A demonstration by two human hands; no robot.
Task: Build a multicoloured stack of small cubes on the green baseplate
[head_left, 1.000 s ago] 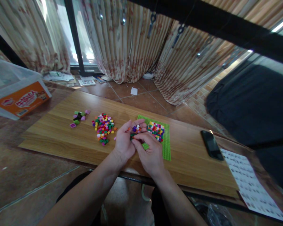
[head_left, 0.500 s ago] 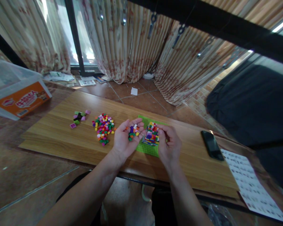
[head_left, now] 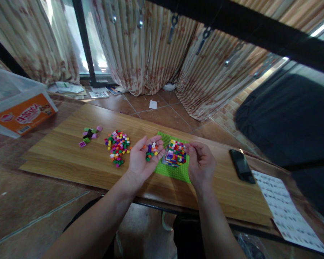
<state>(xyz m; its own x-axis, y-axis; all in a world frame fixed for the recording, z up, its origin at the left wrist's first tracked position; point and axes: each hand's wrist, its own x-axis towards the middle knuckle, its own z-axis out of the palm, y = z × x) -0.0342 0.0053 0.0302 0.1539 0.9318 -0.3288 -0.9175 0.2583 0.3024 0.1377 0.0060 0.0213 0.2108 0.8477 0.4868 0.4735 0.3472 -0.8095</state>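
My left hand (head_left: 143,158) lies palm up over the wooden board, cupping several small coloured bricks (head_left: 151,150). Right of it a green baseplate (head_left: 175,172) carries a multicoloured block of stacked bricks (head_left: 175,153). My right hand (head_left: 202,163) hovers at the block's right side with thumb and fingertips pinched together near its top edge; whether a brick is between them is too small to tell.
A loose pile of coloured bricks (head_left: 118,146) and a smaller cluster (head_left: 89,134) lie left on the wooden board (head_left: 70,154). A black phone (head_left: 242,166) and a printed sheet (head_left: 284,212) lie right. A plastic box with an orange label (head_left: 14,104) stands far left.
My right hand left my left palm, went right to the brick block and now sits beside it. The baseplate has shifted under the block. My left hand stays cupped.
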